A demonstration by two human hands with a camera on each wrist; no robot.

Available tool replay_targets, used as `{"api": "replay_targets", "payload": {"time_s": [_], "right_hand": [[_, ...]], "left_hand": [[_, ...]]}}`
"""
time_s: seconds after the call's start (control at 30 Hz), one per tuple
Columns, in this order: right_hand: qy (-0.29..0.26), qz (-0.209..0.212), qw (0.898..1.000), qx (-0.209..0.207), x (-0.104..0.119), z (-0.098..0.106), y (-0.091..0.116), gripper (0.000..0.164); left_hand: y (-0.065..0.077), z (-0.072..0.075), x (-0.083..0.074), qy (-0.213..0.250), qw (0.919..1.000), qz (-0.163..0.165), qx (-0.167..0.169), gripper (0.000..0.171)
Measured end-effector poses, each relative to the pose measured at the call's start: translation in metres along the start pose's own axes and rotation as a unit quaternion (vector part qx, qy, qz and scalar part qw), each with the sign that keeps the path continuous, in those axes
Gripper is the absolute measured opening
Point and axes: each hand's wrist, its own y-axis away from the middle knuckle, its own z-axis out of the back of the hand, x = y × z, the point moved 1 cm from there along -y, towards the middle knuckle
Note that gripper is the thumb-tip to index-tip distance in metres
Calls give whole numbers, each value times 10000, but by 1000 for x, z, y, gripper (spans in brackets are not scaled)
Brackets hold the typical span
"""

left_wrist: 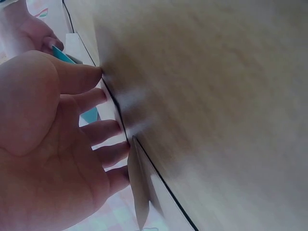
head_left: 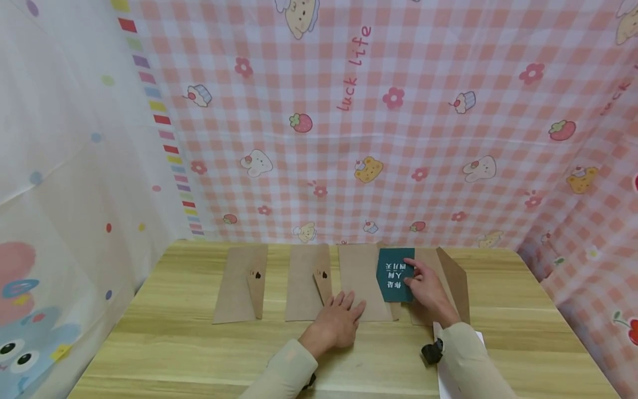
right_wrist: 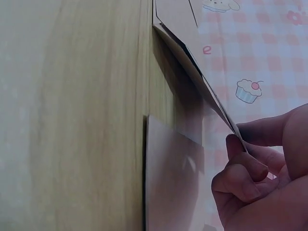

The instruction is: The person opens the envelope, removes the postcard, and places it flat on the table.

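In the head view my right hand (head_left: 430,285) pinches the right edge of a dark green card (head_left: 396,271) with white characters. The card's left end meets the mouth of a kraft envelope (head_left: 358,277), third from the left; how far it sits inside cannot be told. My left hand (head_left: 338,321) lies with straight fingers on that envelope's lower left corner, close to the second envelope (head_left: 303,285). In the right wrist view, the fingers (right_wrist: 240,180) grip the tip of a raised brown paper layer (right_wrist: 202,79). The left wrist view shows a slice of the teal card (left_wrist: 90,115).
Leftmost lies another kraft envelope (head_left: 234,293), its folded flap bearing a small black heart. An envelope with an opened flap (head_left: 456,282) lies under and beside my right hand. White paper (head_left: 446,374) is beneath the right forearm. Behind the wooden table (head_left: 164,332) hangs a checked cloth (head_left: 329,149).
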Motion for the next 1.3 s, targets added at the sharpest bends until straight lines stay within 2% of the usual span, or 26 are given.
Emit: {"api": "replay_targets", "payload": {"time_s": [0.73, 1.03, 1.3], "right_hand": [[-289, -140, 9990, 314, -2, 16, 8, 53], [-224, -243, 9991, 252, -2, 22, 13, 54], [-233, -249, 9991, 247, -3, 26, 16, 54]], "left_hand": [[1, -4, 3, -29, 10000, -63, -66, 52], [1, 0, 3, -157, 9997, -160, -11, 51], [-1, 0, 3, 27, 9999, -137, 52, 52]]}}
